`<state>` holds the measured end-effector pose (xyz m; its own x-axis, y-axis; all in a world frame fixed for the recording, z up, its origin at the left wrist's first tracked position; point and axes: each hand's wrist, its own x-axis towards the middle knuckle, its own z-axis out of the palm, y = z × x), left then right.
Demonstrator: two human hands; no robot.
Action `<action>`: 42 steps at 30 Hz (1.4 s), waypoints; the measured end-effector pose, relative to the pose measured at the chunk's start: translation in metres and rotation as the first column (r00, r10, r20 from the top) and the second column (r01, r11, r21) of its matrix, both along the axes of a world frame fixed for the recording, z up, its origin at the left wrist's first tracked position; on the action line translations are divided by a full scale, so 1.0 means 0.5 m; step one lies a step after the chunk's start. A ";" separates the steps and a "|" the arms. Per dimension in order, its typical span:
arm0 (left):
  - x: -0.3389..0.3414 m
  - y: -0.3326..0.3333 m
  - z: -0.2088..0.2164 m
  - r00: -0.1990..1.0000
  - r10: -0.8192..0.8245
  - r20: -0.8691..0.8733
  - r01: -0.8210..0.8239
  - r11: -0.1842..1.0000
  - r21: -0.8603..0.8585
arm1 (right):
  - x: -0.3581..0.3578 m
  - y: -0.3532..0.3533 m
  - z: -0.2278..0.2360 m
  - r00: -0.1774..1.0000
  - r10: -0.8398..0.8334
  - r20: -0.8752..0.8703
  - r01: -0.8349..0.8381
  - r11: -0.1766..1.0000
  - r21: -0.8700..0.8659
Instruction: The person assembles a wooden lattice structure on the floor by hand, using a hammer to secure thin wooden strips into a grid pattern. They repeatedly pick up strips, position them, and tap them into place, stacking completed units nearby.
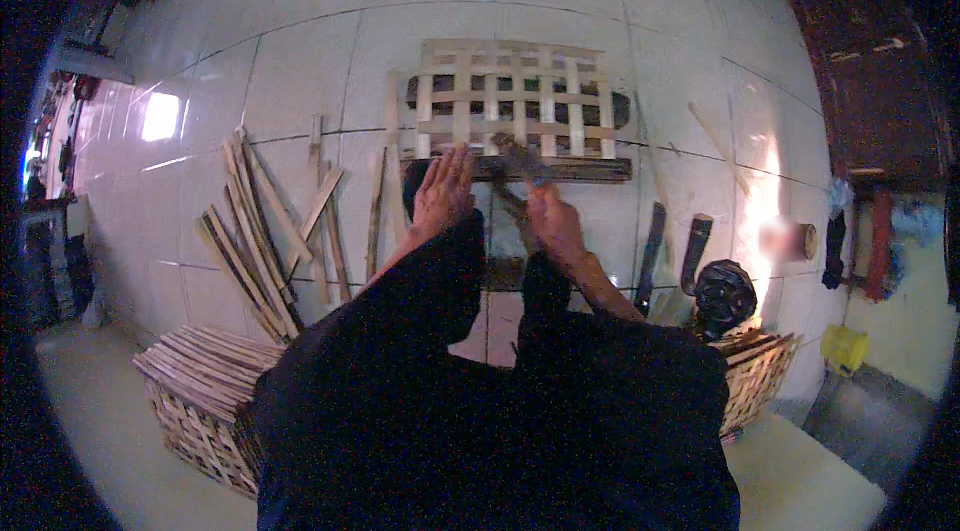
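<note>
A lattice panel of pale flat wooden strips (pixel 548 111) lies before me, with a dark wooden bar (pixel 590 170) along its near edge. My left hand (pixel 445 193) rests on the left part of this edge, fingers stretched out and lying flat on the strips. My right hand (pixel 553 221) is closed round what looks like a hammer (pixel 520 159), blurred by motion. Its head is over the near edge, right of my left hand. A dark piece under the panel shows through the gaps. Whether a nail is under the hammer I cannot make out.
Loose wooden strips (pixel 245 221) lie on the tiled floor (pixel 300 41) at left. Stacked lattice panels (pixel 205 371) stand near left, with another woven stack (pixel 760 381) near right. Dark curved pieces (pixel 695 246) and a black plastic bag (pixel 724 297) sit to the right.
</note>
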<state>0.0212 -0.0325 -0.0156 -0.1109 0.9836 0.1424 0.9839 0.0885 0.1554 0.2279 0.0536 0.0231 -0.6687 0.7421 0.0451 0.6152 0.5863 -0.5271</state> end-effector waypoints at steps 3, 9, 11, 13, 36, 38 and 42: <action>0.002 0.007 0.033 0.998 0.002 0.064 0.005 0.994 -0.105 | 0.014 0.022 0.022 0.994 -0.060 0.096 0.073 0.988 -0.135; 0.001 0.027 0.066 0.993 0.064 0.101 -0.048 0.986 -0.157 | 0.168 -0.057 0.064 0.945 -0.309 0.103 0.326 0.908 -0.263; 0.013 0.057 0.084 0.999 0.021 0.036 -0.019 0.997 -0.069 | 0.246 -0.095 0.069 0.905 -0.392 0.167 0.424 0.867 -0.263; 0.026 0.095 0.088 0.993 -0.086 0.082 0.089 0.996 -0.030 | 0.329 -0.122 -0.009 0.934 -0.354 0.043 0.356 0.924 -0.137; 0.106 0.208 0.103 0.995 -0.089 0.045 0.083 0.991 0.103 | 0.547 -0.188 -0.092 0.575 -0.779 0.249 0.813 0.577 -0.073; 0.108 0.227 0.081 0.977 -0.197 0.085 0.184 0.972 0.144 | 0.558 -0.150 -0.073 0.727 -0.614 0.308 0.687 0.643 -0.338; 0.130 0.253 0.037 0.935 -0.352 0.049 0.345 0.932 0.115 | 0.483 -0.176 -0.056 0.666 -0.646 0.374 0.739 0.502 -0.449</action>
